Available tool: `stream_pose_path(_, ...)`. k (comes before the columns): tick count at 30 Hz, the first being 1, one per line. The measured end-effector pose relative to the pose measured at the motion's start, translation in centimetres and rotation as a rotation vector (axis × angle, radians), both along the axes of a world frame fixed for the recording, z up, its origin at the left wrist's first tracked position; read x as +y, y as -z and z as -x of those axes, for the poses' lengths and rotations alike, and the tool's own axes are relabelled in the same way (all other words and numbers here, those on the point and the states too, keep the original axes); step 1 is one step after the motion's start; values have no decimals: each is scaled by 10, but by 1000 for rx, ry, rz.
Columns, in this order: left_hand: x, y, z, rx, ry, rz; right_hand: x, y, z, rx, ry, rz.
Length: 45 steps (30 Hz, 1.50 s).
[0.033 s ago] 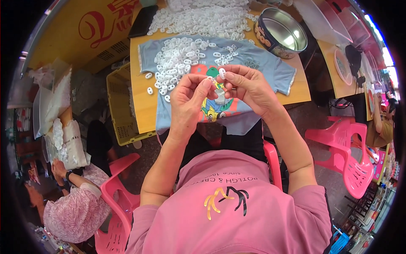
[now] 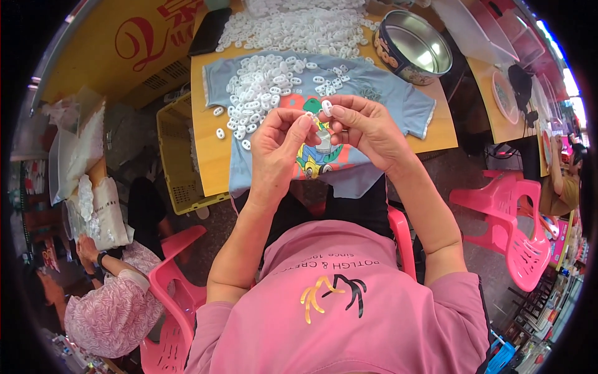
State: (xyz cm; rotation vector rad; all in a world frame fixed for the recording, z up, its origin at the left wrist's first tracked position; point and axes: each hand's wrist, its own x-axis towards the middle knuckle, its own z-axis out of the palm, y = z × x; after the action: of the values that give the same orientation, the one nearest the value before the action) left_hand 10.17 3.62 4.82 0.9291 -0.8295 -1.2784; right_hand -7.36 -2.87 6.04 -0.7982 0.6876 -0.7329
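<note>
My right hand (image 2: 369, 128) pinches a white oval plastic piece (image 2: 327, 108) with small dark holes between thumb and forefinger. Close beside it, the fingertips of my left hand (image 2: 277, 140) are pressed together on something tiny and pale that I cannot make out. Both hands are held over a grey-blue T-shirt (image 2: 386, 103) with a colourful cartoon print, spread on the table. A heap of similar white oval pieces (image 2: 261, 81) lies on the shirt, beyond my left hand. A small dark-green tangle (image 2: 371, 93) rests on the cloth past my right hand.
The wooden table (image 2: 215, 168) carries a larger pile of white pieces (image 2: 299, 28) at its far side. An open round tin (image 2: 411, 50) stands far right, a black phone-like slab (image 2: 210, 31) far left. A yellow crate (image 2: 177, 156) sits left; pink chairs (image 2: 498, 206) and other people are around.
</note>
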Motion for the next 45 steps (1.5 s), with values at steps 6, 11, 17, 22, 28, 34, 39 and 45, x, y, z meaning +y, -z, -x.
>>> stream_pose_path(6,1,-2,6,-52,12,0,10,-5,1,-15,44,44)
stream_pose_path(11,2,-3,8,-69,4,-4,15,-5,0,59,78,176)
stream_pose_path(17,3,-3,9,-112,-13,-27,17,-7,-2,208,96,383)
stream_pose_path(22,4,-4,12,-157,-41,-24,23,-5,-10,330,183,570)
stream_pose_path(28,5,-2,17,-132,-71,-26,24,1,-15,363,251,592)
stream_pose_path(34,3,3,19,-4,-81,-38,28,11,-22,334,295,571)
stream_pose_path(39,0,10,15,10,-55,-59,24,16,-23,309,276,540)
stream_pose_path(45,8,15,10,-56,-15,14,24,7,-15,43,163,231)
